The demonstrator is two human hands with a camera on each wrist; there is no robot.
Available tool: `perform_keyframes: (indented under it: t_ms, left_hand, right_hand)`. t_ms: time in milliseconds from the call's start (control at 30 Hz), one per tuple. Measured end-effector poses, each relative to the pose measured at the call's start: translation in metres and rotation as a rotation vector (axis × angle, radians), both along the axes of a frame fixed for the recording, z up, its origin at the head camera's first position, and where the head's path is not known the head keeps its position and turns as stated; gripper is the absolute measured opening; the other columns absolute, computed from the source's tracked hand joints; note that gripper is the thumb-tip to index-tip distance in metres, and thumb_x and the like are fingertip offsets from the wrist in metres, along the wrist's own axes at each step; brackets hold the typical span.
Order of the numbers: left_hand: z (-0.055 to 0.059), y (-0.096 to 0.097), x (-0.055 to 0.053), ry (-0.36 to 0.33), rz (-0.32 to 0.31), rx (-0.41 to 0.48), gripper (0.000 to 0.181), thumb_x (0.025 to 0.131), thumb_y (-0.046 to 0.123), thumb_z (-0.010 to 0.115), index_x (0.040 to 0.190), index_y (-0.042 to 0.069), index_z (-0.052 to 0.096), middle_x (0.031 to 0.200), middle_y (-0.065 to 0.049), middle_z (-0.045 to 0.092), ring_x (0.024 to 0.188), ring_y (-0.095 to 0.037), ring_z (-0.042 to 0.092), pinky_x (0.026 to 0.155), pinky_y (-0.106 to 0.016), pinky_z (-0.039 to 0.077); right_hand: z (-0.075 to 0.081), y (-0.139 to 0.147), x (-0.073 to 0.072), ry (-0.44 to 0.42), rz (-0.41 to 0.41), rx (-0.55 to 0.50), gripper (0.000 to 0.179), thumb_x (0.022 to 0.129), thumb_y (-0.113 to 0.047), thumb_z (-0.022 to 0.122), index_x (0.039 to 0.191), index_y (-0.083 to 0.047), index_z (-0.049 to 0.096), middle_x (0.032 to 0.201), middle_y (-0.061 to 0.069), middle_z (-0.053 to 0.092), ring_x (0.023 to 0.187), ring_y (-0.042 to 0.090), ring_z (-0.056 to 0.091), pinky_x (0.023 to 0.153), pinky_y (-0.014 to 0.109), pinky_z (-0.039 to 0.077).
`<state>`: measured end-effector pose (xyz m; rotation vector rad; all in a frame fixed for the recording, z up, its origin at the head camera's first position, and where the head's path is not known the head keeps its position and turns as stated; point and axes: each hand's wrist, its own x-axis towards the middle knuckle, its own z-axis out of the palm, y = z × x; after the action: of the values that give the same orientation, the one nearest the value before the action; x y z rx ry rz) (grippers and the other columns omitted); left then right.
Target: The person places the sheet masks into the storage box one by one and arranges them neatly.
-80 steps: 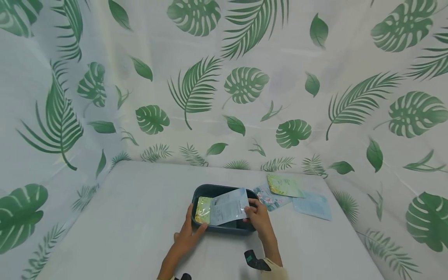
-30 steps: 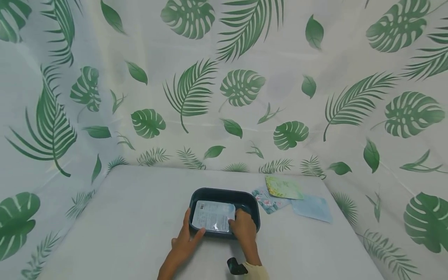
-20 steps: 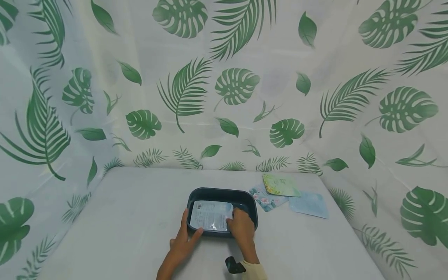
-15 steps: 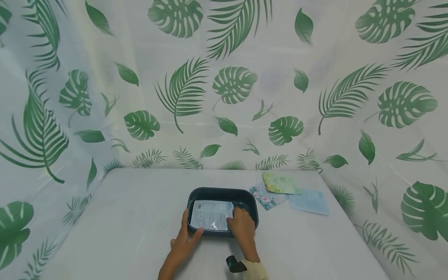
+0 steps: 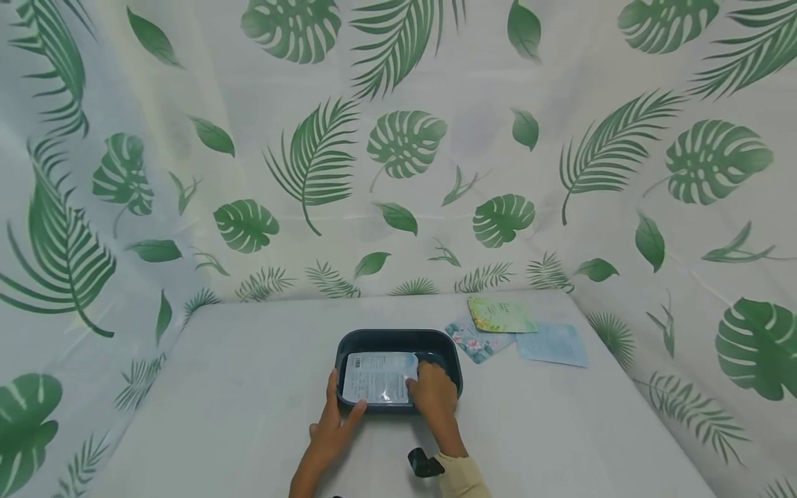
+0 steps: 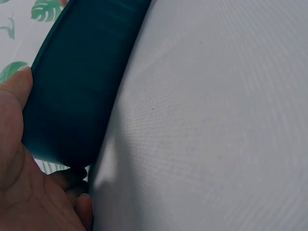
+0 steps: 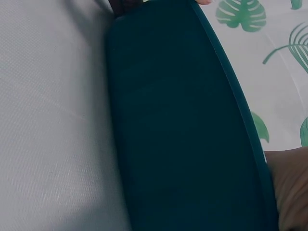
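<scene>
A dark teal plastic box [image 5: 392, 335] stands on the white table. My left hand [image 5: 331, 434] grips its left end, thumb at the front rim and fingers along the end wall. In the left wrist view the thumb tip [image 6: 23, 79] meets the rim, with the other fingers bunched at the lower corner. A pale blue face mask packet [image 5: 378, 377] lies inside the box, its printed side up. Reaching in from the front, my right hand [image 5: 436, 395] pinches the packet's right edge; most of those fingers are hidden. The right wrist view shows mainly the box's outer wall [image 7: 178, 110].
Right of the box, at the back, three more packets overlap on the table: a green one [image 5: 501, 315], a floral one [image 5: 476, 340] and a light blue one [image 5: 553, 344]. A leaf-print curtain [image 5: 398, 221] surrounds the table [image 5: 249, 387].
The packet was tilted above the box, with a green packet showing beneath; my right hand has lowered it flat inside, covering that one. Over the last second the hands have barely moved.
</scene>
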<state>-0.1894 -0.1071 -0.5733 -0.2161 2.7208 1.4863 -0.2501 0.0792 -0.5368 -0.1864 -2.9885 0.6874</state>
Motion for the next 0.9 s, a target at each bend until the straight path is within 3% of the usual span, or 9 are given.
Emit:
perform_keyframes:
  t_ms: [233,500,600,800,900]
  left_hand:
    - [0.003,0.002,0.003,-0.019,0.008,0.009,0.088,0.095,0.053,0.054,0.157,0.021,0.000,0.164,-0.018,0.013,0.143,-0.052,0.024,0.097,-0.081,0.007]
    - [0.004,0.001,0.002,-0.010,-0.002,0.000,0.088,0.095,0.053,0.053,0.157,0.021,0.000,0.164,-0.018,0.013,0.143,-0.052,0.023,0.096,-0.083,0.006]
    - [0.004,0.001,0.002,-0.013,-0.003,0.002,0.089,0.095,0.053,0.054,0.157,0.020,0.000,0.163,-0.019,0.014,0.143,-0.053,0.024,0.096,-0.083,0.006]
    - [0.001,0.002,0.003,-0.015,-0.001,-0.010,0.089,0.095,0.052,0.054,0.157,0.019,0.001,0.162,-0.021,0.016,0.142,-0.053,0.026,0.095,-0.083,0.008]
    - [0.001,0.001,0.003,-0.011,-0.003,-0.011,0.089,0.095,0.053,0.054,0.157,0.020,0.001,0.162,-0.020,0.016,0.142,-0.053,0.026,0.095,-0.082,0.009]
  right_hand:
    - [0.001,0.001,0.002,0.037,0.007,0.008,0.025,0.085,-0.025,0.075,0.096,-0.002,0.073,0.084,0.011,0.069,0.065,0.018,0.058,0.058,0.037,0.049]
    - [0.002,0.000,0.002,0.059,-0.021,0.011,0.025,0.087,-0.024,0.073,0.099,-0.001,0.072,0.087,0.012,0.069,0.069,0.022,0.063,0.060,0.040,0.051]
    - [0.002,0.001,0.004,0.179,-0.055,-0.012,0.021,0.089,-0.021,0.071,0.099,-0.002,0.071,0.092,0.013,0.070,0.075,0.026,0.068,0.062,0.042,0.054]
    - [-0.002,0.025,0.003,0.554,-0.151,-0.190,0.016,0.093,-0.013,0.066,0.105,-0.004,0.068,0.087,0.010,0.064,0.070,0.021,0.062,0.055,0.034,0.047]
    - [-0.003,0.048,-0.001,0.640,-0.236,-0.268,0.023,0.093,-0.011,0.063,0.114,-0.002,0.064,0.086,0.012,0.060,0.066,0.021,0.056,0.055,0.033,0.041]
